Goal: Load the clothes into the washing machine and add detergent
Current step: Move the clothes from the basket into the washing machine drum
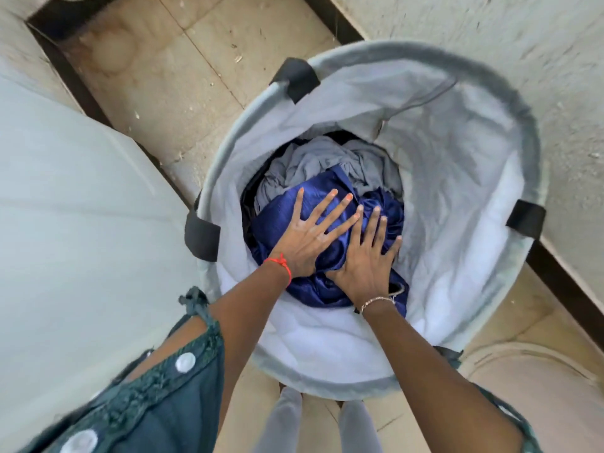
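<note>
A round grey fabric laundry basket [474, 223] with black handles stands on the floor below me. Inside lie a shiny dark blue garment [281, 220] and, further in, crumpled grey clothes [327, 161]. My left hand [310, 233] is spread flat on the blue garment, fingers apart. My right hand [366, 256] lies flat beside it, also spread, its fingertips over the blue cloth. Neither hand has cloth gripped. The white washing machine [75, 223] fills the left side; its opening is out of view.
Beige tiled floor [183, 70] runs behind the basket, with a dark skirting line along a rough white wall [523, 44] at the right. My legs [287, 423] stand just in front of the basket. No detergent is visible.
</note>
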The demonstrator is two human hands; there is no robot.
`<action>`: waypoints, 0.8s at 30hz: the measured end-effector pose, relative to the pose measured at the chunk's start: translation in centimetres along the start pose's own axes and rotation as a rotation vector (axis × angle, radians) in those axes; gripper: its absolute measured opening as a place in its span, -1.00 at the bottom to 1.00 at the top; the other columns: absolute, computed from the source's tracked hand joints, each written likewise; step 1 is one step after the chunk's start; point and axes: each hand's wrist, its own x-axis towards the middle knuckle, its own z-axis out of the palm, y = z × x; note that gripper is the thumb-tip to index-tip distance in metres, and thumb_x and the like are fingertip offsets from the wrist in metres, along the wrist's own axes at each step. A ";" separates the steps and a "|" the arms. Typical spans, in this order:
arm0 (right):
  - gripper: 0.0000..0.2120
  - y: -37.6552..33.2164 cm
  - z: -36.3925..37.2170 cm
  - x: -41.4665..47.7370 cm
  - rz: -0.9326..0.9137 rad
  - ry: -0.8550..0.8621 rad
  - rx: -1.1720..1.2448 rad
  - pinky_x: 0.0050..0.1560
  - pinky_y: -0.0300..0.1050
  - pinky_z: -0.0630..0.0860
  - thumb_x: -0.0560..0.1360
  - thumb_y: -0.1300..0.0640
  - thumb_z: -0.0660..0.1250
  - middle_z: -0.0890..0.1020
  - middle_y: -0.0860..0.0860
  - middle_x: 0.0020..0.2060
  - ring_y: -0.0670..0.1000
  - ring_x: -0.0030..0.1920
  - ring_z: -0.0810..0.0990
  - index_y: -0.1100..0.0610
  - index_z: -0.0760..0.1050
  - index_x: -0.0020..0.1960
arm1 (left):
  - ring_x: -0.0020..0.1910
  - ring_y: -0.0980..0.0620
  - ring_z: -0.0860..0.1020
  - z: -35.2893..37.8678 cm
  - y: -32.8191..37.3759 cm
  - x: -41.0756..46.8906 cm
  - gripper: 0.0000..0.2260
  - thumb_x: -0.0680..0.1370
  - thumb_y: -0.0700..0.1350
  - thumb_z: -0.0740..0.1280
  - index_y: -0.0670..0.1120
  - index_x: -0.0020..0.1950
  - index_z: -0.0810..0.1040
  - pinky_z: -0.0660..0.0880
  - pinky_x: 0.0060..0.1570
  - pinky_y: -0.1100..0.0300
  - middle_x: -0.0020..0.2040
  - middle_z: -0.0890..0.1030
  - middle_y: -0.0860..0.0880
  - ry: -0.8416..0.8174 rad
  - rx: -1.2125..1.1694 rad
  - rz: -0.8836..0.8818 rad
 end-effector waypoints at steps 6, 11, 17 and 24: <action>0.22 -0.6 0.9 1.7 0.030 0.046 0.132 0.37 0.33 0.17 0.30 -0.01 0.50 -0.23 0.20 0.49 0.24 0.49 -0.19 0.05 -0.52 0.38 | 0.51 -0.23 -0.08 1.9 -0.7 1.0 -0.04 0.32 -0.14 0.38 -0.06 0.52 -0.21 -0.16 0.23 -0.50 0.55 -0.05 -0.15 0.116 0.076 -0.013; -0.06 -0.6 2.0 1.8 -0.049 0.124 0.181 0.25 0.14 0.44 0.35 0.50 0.25 -0.13 0.27 0.49 0.29 0.48 -0.13 0.16 -0.34 0.44 | 0.50 -0.22 0.07 2.5 -0.5 1.1 -0.10 0.30 -0.14 0.39 -0.09 0.52 -0.06 -0.06 0.23 -0.51 0.53 0.10 -0.17 0.261 0.045 0.013; -0.11 -1.1 2.4 1.7 -0.053 0.185 0.116 -0.12 0.09 0.62 0.32 0.57 0.24 0.15 0.31 0.45 0.34 0.41 0.20 0.20 -0.21 0.44 | 0.49 -0.24 0.12 2.8 -1.2 1.9 -0.17 0.33 -0.12 0.35 -0.11 0.52 0.00 -0.03 0.26 -0.47 0.51 0.16 -0.21 0.337 0.018 -0.086; -0.43 -1.2 3.2 2.5 -0.171 0.309 -0.136 0.34 0.06 0.36 0.55 0.36 0.01 0.15 0.25 0.46 0.26 0.44 0.17 0.33 -0.18 0.47 | 0.42 -0.21 0.30 4.2 0.6 2.1 -0.52 0.57 -0.15 0.08 -0.29 0.44 0.09 0.31 0.28 -0.28 0.44 0.32 -0.22 0.440 0.035 -0.116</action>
